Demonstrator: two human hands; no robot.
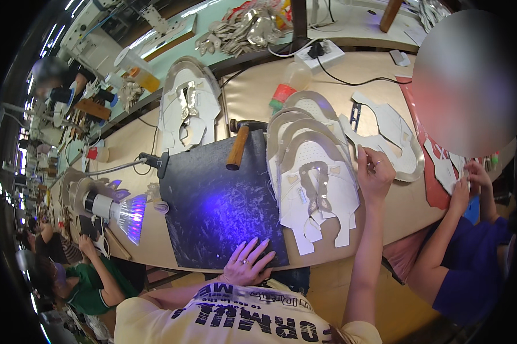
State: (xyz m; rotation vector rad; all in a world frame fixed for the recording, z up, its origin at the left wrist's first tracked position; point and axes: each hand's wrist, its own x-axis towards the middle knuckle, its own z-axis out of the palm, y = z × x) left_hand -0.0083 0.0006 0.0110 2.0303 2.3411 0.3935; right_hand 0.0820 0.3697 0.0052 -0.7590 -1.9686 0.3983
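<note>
My left hand (248, 264) lies flat on the near edge of a black board (212, 195), fingers spread and with a ring on one of them. My right hand (376, 170) is raised to the right of a stack of shoe uppers (290, 178), white with beige toe ends. Its fingers are bent together beside a single white shoe upper (405, 135); whether they pinch its edge or something small cannot be made out. A hammer (238, 148) with a wooden handle rests at the board's far edge.
A lamp (118, 209) throws violet light on the board. Further uppers (191, 109) lie beyond it. Behind the stack are a bottle (287, 89) and a white power strip (321, 56) with cables. At right a co-worker's hands (465, 186) hold white pieces over a red sheet (433, 178).
</note>
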